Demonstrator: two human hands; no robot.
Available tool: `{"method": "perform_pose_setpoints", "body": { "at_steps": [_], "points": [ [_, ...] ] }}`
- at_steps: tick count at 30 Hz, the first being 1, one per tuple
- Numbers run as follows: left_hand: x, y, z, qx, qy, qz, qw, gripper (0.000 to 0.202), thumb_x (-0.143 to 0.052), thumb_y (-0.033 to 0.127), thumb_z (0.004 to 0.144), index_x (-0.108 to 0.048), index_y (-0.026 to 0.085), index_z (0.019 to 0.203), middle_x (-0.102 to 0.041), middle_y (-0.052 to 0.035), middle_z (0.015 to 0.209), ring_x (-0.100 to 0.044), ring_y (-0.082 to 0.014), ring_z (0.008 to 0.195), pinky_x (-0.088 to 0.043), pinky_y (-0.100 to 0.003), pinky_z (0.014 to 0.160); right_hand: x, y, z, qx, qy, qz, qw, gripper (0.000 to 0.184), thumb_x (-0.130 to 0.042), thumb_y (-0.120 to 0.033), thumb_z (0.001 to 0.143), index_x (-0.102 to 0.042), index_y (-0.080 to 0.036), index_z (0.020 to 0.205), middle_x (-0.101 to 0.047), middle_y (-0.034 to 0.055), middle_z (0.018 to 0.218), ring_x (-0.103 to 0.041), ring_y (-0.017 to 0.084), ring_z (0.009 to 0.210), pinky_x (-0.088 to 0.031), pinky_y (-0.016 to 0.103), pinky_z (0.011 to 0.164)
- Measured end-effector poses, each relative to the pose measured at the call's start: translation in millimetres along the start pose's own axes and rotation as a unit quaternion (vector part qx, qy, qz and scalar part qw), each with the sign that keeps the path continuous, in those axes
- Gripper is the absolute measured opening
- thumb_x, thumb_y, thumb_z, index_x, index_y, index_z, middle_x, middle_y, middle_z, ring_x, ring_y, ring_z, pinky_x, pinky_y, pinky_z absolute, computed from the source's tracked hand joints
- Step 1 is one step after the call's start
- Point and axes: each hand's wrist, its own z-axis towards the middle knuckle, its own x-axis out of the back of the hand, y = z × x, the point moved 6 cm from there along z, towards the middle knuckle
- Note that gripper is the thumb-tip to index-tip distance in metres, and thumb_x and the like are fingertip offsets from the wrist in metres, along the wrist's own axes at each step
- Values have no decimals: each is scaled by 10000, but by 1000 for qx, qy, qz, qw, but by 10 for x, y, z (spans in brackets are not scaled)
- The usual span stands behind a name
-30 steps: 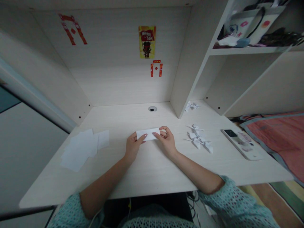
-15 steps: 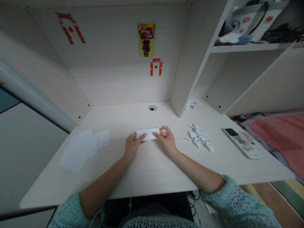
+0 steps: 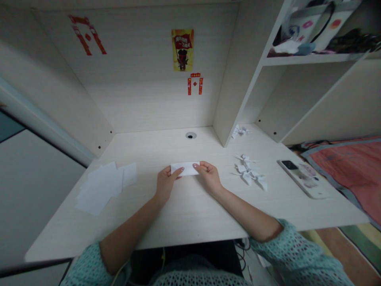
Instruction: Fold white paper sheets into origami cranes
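A white sheet of paper folded into a narrow rectangle (image 3: pixel 185 168) lies on the pale wooden desk (image 3: pixel 190 214) in front of me. My left hand (image 3: pixel 165 185) rests at its left end with a fingertip pressing on the paper. At the right end, my right hand (image 3: pixel 208 175) has its fingers curled down over the edge of the sheet. Both hands press the paper flat against the desk.
A loose pile of white paper sheets (image 3: pixel 102 186) lies at the left. Several folded white paper cranes (image 3: pixel 249 171) sit to the right, one more (image 3: pixel 239 131) by the shelf divider. A phone (image 3: pixel 303 178) lies at the far right. A cable hole (image 3: pixel 191 135) is at the back.
My right hand has slid a little left along the paper's right end, its fingers now lying over the edge. The left hand and the paper have stayed put.
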Motion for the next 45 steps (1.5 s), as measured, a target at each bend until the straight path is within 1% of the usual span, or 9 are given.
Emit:
{"method": "perform_pose_setpoints", "body": {
  "at_steps": [15, 20, 25, 29, 31, 35, 38, 42, 45],
  "points": [
    [-12, -28, 7, 19, -21, -13, 1000, 364, -718, 384, 650, -695, 129, 909, -697, -93, 975, -636, -213, 913, -533, -322, 779, 19, 31, 20, -7, 8, 22, 1000, 236, -727, -392, 636, -680, -179, 725, -655, 2, 650, -527, 117, 578, -368, 233, 548],
    [-41, -102, 33, 42, -53, -9, 998, 353, -741, 355, 628, -702, 130, 898, -705, -89, 955, -650, -214, 892, -533, -329, 796, 35, -24, 15, 2, 14, 11, 1000, 270, -722, -399, 638, -686, -165, 767, -670, 21, 656, -544, 126, 565, -389, 247, 554],
    [-47, -139, 52, 66, -94, 81, 990, 311, -767, 338, 590, -710, 112, 794, -720, -99, 808, -679, -224, 710, -538, -311, 677, 60, -122, 31, 20, 15, -35, 999, 284, -722, -410, 628, -679, -159, 753, -683, 40, 665, -558, 139, 560, -403, 260, 554],
    [-41, -92, 45, 39, -124, 178, 975, 287, -740, 379, 617, -715, 126, 750, -714, -98, 700, -679, -240, 663, -508, -283, 580, 82, -146, 76, 21, 5, -76, 997, 310, -715, -437, 622, -674, -153, 737, -675, 47, 635, -562, 148, 555, -413, 266, 544],
    [-48, -88, 37, 30, -131, 180, 975, 293, -729, 389, 629, -717, 135, 774, -715, -96, 699, -679, -235, 662, -505, -280, 582, 88, -145, 101, 20, -3, -83, 996, 321, -718, -440, 615, -671, -148, 740, -672, 46, 629, -564, 147, 559, -418, 265, 551],
    [-78, -134, 31, 41, -125, 123, 984, 321, -734, 388, 623, -713, 122, 801, -718, -99, 728, -678, -224, 675, -519, -293, 629, 87, -143, 127, 15, -17, -79, 997, 334, -713, -426, 632, -662, -148, 810, -662, 30, 641, -563, 133, 580, -419, 257, 578],
    [-65, -149, 48, 42, -92, 81, 992, 348, -733, 391, 625, -711, 109, 830, -721, -102, 793, -678, -218, 706, -525, -299, 673, 41, -118, 108, -6, -44, -79, 996, 383, -728, -414, 617, -646, -169, 901, -634, -7, 612, -541, 118, 561, -401, 243, 559],
    [-33, -123, 55, 7, -60, 68, 996, 378, -706, 421, 652, -710, 102, 853, -720, -102, 812, -677, -223, 750, -520, -301, 700, -98, -73, 36, -21, -119, -116, 986, 291, -737, -414, 598, -651, -152, 689, -634, 0, 621, -498, 96, 531, -347, 228, 520],
    [-29, -124, 31, -2, -55, 80, 995, 381, -704, 434, 647, -714, 105, 840, -721, -100, 801, -677, -230, 748, -518, -296, 680, -118, -47, 8, -15, -109, -134, 985, 292, -738, -427, 587, -644, -153, 617, -609, -14, 566, -462, 90, 500, -317, 232, 510]
  ]
}}
